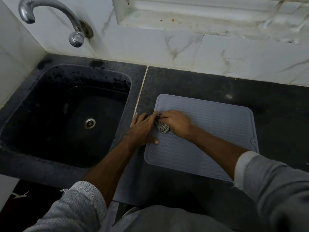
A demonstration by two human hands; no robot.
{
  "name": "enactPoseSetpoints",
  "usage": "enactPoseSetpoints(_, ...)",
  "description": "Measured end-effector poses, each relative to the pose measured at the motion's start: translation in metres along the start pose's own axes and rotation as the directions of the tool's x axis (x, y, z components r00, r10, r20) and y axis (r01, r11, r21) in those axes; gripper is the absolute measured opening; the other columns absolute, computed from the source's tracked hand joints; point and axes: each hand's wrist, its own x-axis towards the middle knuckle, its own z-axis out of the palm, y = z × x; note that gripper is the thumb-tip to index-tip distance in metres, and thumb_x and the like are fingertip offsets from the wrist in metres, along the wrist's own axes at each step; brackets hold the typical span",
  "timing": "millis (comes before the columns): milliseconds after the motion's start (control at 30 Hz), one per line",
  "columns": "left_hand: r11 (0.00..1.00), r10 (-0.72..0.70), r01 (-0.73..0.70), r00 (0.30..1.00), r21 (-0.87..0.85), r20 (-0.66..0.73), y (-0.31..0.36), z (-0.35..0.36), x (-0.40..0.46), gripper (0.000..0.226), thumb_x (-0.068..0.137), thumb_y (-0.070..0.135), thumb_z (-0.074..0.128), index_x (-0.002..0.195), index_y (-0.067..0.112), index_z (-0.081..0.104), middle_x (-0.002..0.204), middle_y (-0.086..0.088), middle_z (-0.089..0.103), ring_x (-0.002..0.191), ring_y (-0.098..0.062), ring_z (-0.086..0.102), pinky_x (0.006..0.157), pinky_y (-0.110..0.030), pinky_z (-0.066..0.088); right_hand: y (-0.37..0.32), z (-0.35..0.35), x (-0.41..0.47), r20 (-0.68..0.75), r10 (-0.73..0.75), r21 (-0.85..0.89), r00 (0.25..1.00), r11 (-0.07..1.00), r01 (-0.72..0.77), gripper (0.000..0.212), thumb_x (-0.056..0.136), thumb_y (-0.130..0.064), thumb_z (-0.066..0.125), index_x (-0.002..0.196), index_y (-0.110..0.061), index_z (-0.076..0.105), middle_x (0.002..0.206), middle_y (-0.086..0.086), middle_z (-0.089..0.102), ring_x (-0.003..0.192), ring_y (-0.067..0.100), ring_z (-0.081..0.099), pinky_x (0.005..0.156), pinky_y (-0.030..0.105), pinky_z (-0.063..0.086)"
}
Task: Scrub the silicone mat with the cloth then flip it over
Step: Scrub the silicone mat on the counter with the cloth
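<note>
my hands meet at the left edge of the grey silicone mat (209,131), on the black counter (217,84).

my right hand (177,122) curls around a balled checkered cloth (162,127) and holds it against the ribbed mat near its left edge. my left hand (142,129) lies flat with fingers straight, half on the counter, thumb on the mat's rim. the mat lies flat, just right of the dark sink (30,104), below the chrome tap (50,15).
</note>
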Motion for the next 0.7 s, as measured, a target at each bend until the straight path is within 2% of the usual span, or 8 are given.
enactPoseSetpoints(133, 0.998, -0.010, 0.012, 1.000, -0.069, 0.028, -0.003, 0.000, -0.002, 0.123, 0.070, 0.055, 0.075, 0.153, 0.024, -0.011, 0.160, -0.002, 0.014, 0.147, -0.025, 0.001, 0.115, -0.049, -0.013, 0.024, 0.000, -0.033, 0.025, -0.023, -0.075, 0.999, 0.997, 0.025, 0.044, 0.089, -0.021, 0.056, 0.133, -0.018, 0.049, 0.139, 0.003, 0.049, 0.125, 0.024, 0.043, 0.104, 0.038, 0.034)
enactPoseSetpoints(233, 0.998, -0.013, 0.015, 0.999, -0.057, 0.031, -0.002, 0.000, -0.001, 0.123, 0.070, 0.055, 0.075, 0.153, 0.024, -0.011, 0.160, -0.003, 0.014, 0.147, -0.026, 0.001, 0.115, -0.049, -0.013, 0.030, -0.004, -0.039, 0.053, -0.029, -0.102, 0.998, 0.994, 0.034, 0.041, 0.087, -0.022, 0.058, 0.128, -0.018, 0.054, 0.134, 0.004, 0.054, 0.120, 0.025, 0.047, 0.101, 0.040, 0.038)
enactPoseSetpoints(433, 0.999, -0.010, 0.011, 1.000, -0.033, 0.024, -0.003, 0.003, 0.000, 0.125, 0.070, 0.057, 0.074, 0.151, 0.025, -0.016, 0.160, -0.002, 0.014, 0.147, -0.027, 0.001, 0.115, -0.051, -0.010, 0.005, -0.008, 0.003, -0.059, -0.054, 0.029, 0.997, 0.998, 0.055, 0.037, 0.088, -0.018, 0.055, 0.125, -0.015, 0.057, 0.132, 0.007, 0.055, 0.119, 0.027, 0.048, 0.099, 0.039, 0.036)
enactPoseSetpoints(567, 0.999, -0.012, 0.014, 0.999, -0.049, 0.034, -0.008, 0.007, 0.001, 0.127, 0.069, 0.063, 0.071, 0.150, 0.026, -0.020, 0.162, 0.000, 0.005, 0.148, -0.026, -0.005, 0.113, -0.049, -0.016, 0.007, 0.000, -0.001, -0.022, -0.073, -0.002, 0.997, 0.997, 0.073, 0.039, 0.092, -0.020, 0.050, 0.131, -0.017, 0.052, 0.137, 0.005, 0.050, 0.122, 0.027, 0.045, 0.101, 0.037, 0.034)
enactPoseSetpoints(700, 0.998, -0.010, 0.013, 0.999, -0.067, 0.049, -0.013, 0.010, 0.003, 0.128, 0.067, 0.067, 0.069, 0.149, 0.026, -0.021, 0.162, -0.003, 0.004, 0.147, -0.024, -0.008, 0.109, -0.044, -0.022, 0.033, -0.003, -0.031, 0.041, -0.068, -0.065, 0.997, 0.995, 0.070, 0.045, 0.085, -0.012, 0.057, 0.129, -0.018, 0.054, 0.135, 0.005, 0.052, 0.121, 0.027, 0.046, 0.100, 0.037, 0.038)
